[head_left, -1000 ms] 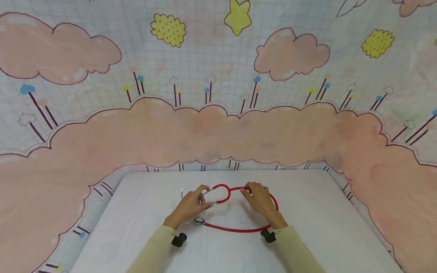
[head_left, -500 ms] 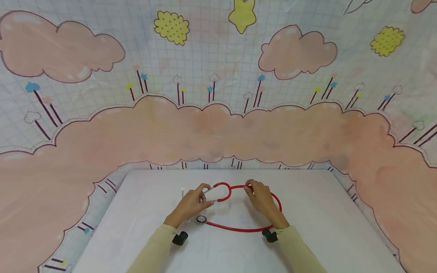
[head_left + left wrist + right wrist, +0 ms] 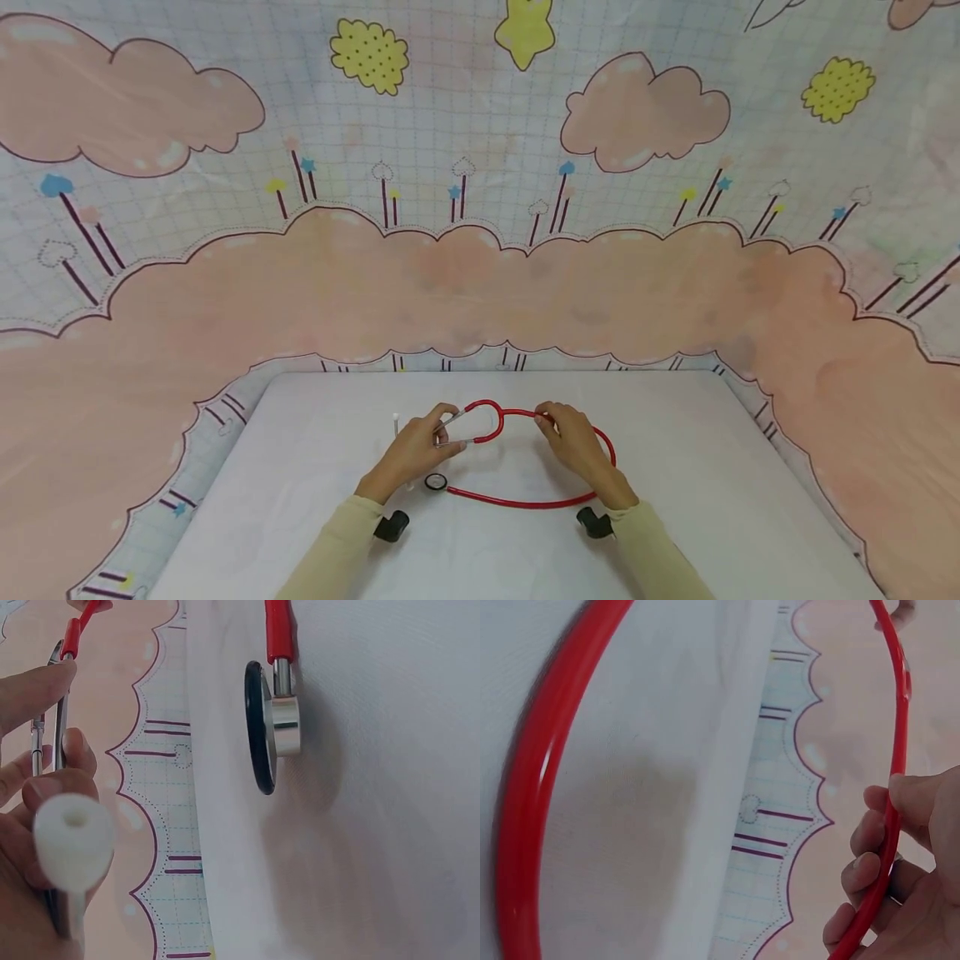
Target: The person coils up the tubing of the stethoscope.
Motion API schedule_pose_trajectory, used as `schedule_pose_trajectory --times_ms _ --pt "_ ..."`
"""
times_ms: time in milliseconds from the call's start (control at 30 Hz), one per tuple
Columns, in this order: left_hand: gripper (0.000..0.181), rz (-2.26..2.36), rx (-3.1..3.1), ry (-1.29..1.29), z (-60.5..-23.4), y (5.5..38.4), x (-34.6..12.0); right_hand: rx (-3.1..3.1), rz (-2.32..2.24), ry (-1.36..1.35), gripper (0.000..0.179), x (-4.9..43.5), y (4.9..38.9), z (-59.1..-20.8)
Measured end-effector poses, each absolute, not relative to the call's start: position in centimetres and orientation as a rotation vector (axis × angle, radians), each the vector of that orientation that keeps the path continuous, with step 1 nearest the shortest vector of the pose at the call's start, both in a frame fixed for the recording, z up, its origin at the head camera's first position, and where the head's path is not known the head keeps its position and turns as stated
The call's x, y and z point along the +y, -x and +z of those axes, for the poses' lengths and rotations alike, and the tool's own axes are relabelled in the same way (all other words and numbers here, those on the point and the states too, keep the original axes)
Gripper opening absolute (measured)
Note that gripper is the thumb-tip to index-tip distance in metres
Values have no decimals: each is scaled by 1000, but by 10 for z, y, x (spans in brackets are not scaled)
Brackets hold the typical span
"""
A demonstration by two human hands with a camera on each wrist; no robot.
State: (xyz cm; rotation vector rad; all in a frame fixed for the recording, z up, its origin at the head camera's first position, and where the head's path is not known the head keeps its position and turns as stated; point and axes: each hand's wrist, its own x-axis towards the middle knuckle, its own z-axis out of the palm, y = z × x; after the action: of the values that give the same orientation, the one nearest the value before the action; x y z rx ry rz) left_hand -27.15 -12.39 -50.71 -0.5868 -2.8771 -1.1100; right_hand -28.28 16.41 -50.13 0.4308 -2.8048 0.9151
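Stethoscope [image 3: 517, 504] in our hands over the white surface [image 3: 270, 467], we pinch its metal ear tubes [image 3: 61, 712] with our left hand [image 3: 415, 445] and its red tube [image 3: 899, 735] with our right hand [image 3: 576, 444].

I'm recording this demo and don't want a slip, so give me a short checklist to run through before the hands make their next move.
1. Left hand grips the metal ear tubes: ok.
2. Right hand holds the red tubing: ok.
3. White ear tip fitted on its tube: ok.
4. The red tubing free of knots where visible: ok.
5. Chest piece touching the table: cannot tell.
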Motion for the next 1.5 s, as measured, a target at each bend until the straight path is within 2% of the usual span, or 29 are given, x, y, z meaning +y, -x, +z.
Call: schedule_pose_trajectory --times_ms 333,600,933,1200,1400,1500 --pt "54 -1071 -2863 561 -502 269 -127 -2794 856 -523 18 161 271 -495" --pt "53 -1016 -2860 578 -502 267 -132 -2792 796 -625 25 158 254 -488" --pt "49 -881 -2893 636 -501 261 -135 -2654 634 -984 25 169 232 -466" --pt "50 -947 -2921 725 -493 255 -131 -2536 535 -908 19 175 232 -454" --pt "50 -964 -2937 773 -489 251 -127 -2323 600 -994 17 177 241 -453" --pt "48 -977 -2911 813 -487 248 -125 -2264 630 -1034 23 177 245 -451"
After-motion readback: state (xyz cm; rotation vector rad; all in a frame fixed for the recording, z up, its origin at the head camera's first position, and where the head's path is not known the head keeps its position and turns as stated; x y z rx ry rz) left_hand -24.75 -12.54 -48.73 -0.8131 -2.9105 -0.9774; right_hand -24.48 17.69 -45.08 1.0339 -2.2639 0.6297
